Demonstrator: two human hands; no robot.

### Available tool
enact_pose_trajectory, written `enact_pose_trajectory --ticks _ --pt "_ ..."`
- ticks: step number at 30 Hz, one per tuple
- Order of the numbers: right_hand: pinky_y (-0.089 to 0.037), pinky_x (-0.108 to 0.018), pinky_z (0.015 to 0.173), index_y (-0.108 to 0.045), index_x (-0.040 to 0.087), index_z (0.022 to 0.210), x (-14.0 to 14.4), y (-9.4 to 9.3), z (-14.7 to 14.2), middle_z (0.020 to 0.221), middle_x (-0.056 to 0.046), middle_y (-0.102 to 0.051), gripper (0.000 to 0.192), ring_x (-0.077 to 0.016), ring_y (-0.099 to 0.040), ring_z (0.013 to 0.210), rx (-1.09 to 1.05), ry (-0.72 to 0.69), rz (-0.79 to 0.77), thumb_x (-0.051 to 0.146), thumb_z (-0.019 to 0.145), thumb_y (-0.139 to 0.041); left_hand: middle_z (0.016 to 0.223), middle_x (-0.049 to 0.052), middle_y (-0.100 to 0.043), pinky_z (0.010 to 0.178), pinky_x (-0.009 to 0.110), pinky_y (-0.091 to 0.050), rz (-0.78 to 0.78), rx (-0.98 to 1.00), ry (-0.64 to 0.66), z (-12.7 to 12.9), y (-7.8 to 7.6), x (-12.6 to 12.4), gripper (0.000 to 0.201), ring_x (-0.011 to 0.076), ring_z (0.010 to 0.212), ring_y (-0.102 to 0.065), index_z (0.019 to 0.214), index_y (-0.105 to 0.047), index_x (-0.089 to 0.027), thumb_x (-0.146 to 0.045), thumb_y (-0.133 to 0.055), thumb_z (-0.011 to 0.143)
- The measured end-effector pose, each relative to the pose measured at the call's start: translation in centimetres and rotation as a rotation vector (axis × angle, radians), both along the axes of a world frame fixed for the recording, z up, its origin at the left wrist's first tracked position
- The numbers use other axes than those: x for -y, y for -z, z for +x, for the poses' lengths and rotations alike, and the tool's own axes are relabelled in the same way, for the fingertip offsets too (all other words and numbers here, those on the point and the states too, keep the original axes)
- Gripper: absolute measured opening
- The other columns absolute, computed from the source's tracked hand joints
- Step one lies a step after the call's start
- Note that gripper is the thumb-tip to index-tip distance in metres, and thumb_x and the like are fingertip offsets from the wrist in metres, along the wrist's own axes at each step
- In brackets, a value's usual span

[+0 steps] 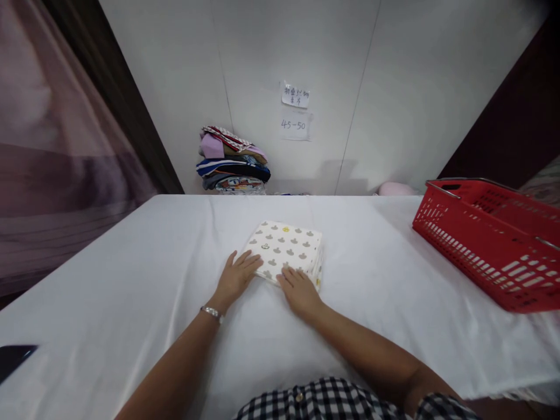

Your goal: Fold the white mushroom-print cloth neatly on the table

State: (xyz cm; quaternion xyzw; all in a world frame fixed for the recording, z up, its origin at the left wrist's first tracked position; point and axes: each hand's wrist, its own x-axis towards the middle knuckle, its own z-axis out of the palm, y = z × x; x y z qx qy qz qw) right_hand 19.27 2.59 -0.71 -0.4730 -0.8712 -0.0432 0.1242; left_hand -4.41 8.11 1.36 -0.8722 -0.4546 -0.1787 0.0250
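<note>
Folded cloth (286, 246) on the counter (371, 262); I've got left hand (236, 277) and right hand (301, 291) loosely spread on its edges.

Shirt (326, 399): black-and-white check, at six o'clock; one round button (300, 397) on its front. Sleeve (441, 406) at five o'clock: short, same check; forearm (371, 344) bare. Left wrist (221, 303): silver-coloured bracelet (212, 314), seven o'clock.

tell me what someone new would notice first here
Probably the bright red basket at the right of the white-covered table. Then the folded patterned cloth near the middle, with the left hand and right hand on its near side. A colourful fabric pile shows beyond the table.
</note>
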Motion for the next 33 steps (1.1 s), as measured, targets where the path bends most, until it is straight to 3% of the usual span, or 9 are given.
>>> enact_pose_trajectory --ticks 4,8,13,16,19,21,24,27,33 --pt "-0.031 -0.05 0.107 -0.042 0.015 0.137 2.2 -0.4 -1.8 0.144 -0.016 -0.04 0.047 -0.0304 -0.035 0.134 -0.036 -0.007 -0.045 0.021 0.091 -0.045 0.136 0.004 -0.053 0.109 0.055 -0.023 -0.096 0.012 -0.038 -0.5 -0.6 0.7 0.047 0.0256 0.134 -0.037 0.126 -0.055 -0.028 -0.017 -0.044 0.081" --pt "-0.03 -0.05 0.108 -0.042 0.015 0.136 2.1 -2.1 -1.2 0.144 -0.017 -0.039 0.053 -0.0316 -0.034 0.134 -0.102 -0.034 -0.148 0.025 0.085 -0.053 0.137 0.005 -0.051 0.113 0.052 -0.019 -0.14 0.084 -0.019 2.4 -0.8 2.0 0.047 0.0229 0.133 -0.039 0.129 -0.052 -0.024 -0.022 -0.043 0.083" --pt "-0.045 -0.033 0.096 -0.065 0.022 0.107 -1.0 -5.0 1.0 0.111 -0.004 -0.067 0.032 -0.0181 -0.058 0.109 -0.268 -0.132 -0.287 0.014 0.088 -0.04 0.138 0.009 -0.05 0.112 0.053 -0.021 -0.051 0.104 -0.04 6.3 0.1 3.6 0.043 0.0267 0.132 -0.039 0.128 -0.053 -0.022 -0.039 -0.04 0.091" --pt "-0.039 -0.036 0.102 -0.063 0.019 0.112 -4.1 -6.0 2.2 0.122 -0.007 -0.062 0.033 -0.0197 -0.05 0.121 -0.317 -0.033 -0.186 0.017 0.089 -0.039 0.14 0.009 -0.048 0.111 0.053 -0.021 -0.007 0.079 -0.056 6.8 0.5 4.0 0.044 0.0281 0.134 -0.036 0.13 -0.051 -0.022 -0.041 -0.04 0.092" --pt "-0.025 -0.045 0.11 -0.048 0.013 0.132 -7.4 -5.6 3.5 0.146 -0.013 -0.037 0.045 -0.0263 -0.025 0.139 -0.239 0.117 -0.102 0.032 0.092 -0.042 0.141 0.007 -0.046 0.111 0.052 -0.022 -0.001 0.041 -0.057 6.5 0.6 4.2 0.045 0.0279 0.135 -0.035 0.132 -0.05 -0.022 -0.043 -0.038 0.093" --pt "-0.019 -0.049 0.111 -0.039 0.011 0.138 -9.1 -4.6 4.4 0.151 -0.016 -0.027 0.054 -0.029 -0.017 0.141 -0.157 0.261 -0.154 0.039 0.092 -0.042 0.142 0.007 -0.045 0.111 0.052 -0.022 0.0 0.026 -0.062 6.3 0.7 4.3 0.046 0.0274 0.135 -0.034 0.132 -0.049 -0.022 -0.043 -0.037 0.094" --pt "-0.016 -0.048 0.111 -0.035 0.011 0.141 -10.5 -2.5 5.4 0.151 -0.016 -0.026 0.059 -0.0298 -0.018 0.141 -0.082 0.358 -0.24 0.047 0.093 -0.035 0.142 0.007 -0.045 0.111 0.051 -0.023 -0.007 0.029 -0.061 6.2 0.8 4.3 0.045 0.0265 0.135 -0.034 0.133 -0.048 -0.022 -0.042 -0.036 0.094" --pt "-0.015 -0.048 0.111 -0.034 0.011 0.141 -10.7 -1.3 5.8 0.151 -0.016 -0.025 0.06 -0.0305 -0.018 0.14 -0.07 0.346 -0.225 0.047 0.093 -0.033 0.141 0.007 -0.046 0.111 0.052 -0.023 -0.009 0.049 -0.054 6.3 1.0 4.3 0.045 0.0264 0.135 -0.035 0.133 -0.048 -0.023 -0.042 -0.037 0.094" --pt "-0.02 -0.048 0.108 -0.04 0.017 0.137 -11.2 -2.7 6.2 0.149 -0.013 -0.032 0.054 -0.029 -0.024 0.138 -0.076 0.33 -0.27 0.047 0.093 -0.035 0.142 0.007 -0.045 0.111 0.052 -0.022 -0.02 0.066 -0.066 6.3 1.2 4.4 0.046 0.0263 0.136 -0.033 0.134 -0.046 -0.022 -0.042 -0.036 0.094"
